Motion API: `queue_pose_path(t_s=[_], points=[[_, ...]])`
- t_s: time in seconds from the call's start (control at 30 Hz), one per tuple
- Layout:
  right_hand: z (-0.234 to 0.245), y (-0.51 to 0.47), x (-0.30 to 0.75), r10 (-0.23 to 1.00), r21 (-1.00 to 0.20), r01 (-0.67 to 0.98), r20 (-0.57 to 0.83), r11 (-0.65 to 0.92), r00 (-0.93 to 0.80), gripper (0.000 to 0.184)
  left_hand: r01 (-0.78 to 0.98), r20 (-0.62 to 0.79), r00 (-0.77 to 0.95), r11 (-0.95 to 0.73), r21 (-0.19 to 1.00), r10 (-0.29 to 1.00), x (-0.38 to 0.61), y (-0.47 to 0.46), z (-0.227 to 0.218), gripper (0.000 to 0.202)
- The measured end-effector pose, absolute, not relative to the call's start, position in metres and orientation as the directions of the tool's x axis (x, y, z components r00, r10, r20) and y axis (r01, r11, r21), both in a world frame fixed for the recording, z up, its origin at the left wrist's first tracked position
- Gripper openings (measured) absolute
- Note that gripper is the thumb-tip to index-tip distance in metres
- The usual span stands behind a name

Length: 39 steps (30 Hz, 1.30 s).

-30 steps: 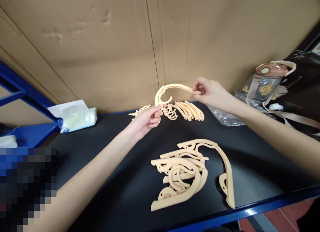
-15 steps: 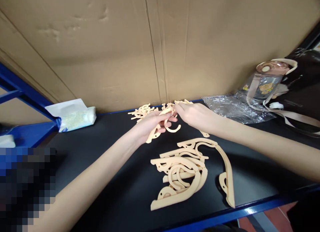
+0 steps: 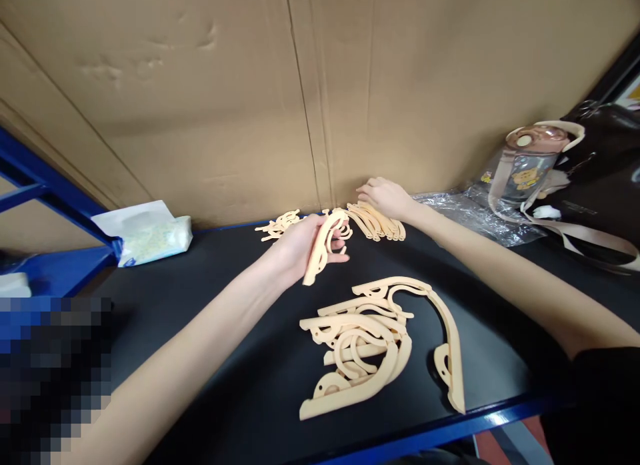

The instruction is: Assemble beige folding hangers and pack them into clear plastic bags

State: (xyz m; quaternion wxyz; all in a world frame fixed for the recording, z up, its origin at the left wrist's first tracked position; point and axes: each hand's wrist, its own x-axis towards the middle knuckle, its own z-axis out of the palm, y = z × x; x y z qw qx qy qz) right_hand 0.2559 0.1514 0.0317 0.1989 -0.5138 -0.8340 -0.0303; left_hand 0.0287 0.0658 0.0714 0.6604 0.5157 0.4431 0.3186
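My left hand [image 3: 300, 241] is closed around a curved peach plastic hanger piece [image 3: 320, 251], held a little above the black table [image 3: 210, 285]. My right hand [image 3: 385, 195] reaches to the far edge of the table and rests its fingers on a row of similar peach pieces [image 3: 377, 221] lying against the cardboard wall; its fingers are partly spread. A loose pile of larger curved peach pieces [image 3: 365, 348] lies near the front of the table. More small peach parts [image 3: 277, 225] sit at the back, left of my left hand.
A cardboard wall [image 3: 320, 85] closes the back. A white packet [image 3: 145, 231] lies on the blue shelf frame at left. Crinkled clear plastic [image 3: 470, 215], a bottle with a pink lid [image 3: 530, 161] and a dark bag [image 3: 600, 178] stand at right. The table's blue front edge [image 3: 450, 428] is close.
The hanger piece held up by both hands came down into my left hand alone. My right hand let go and moved back to the row of pieces at the wall.
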Motion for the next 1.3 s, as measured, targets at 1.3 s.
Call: queue_pose_path(t_s=[1.3], points=[[0.067,0.133,0.246,0.927,-0.605,0.751,0.373,0.264,-0.026,0.033,0.352,-0.022,0.193,-0.048,0.935,0.981,0.075,0.106,0.050,0.015]])
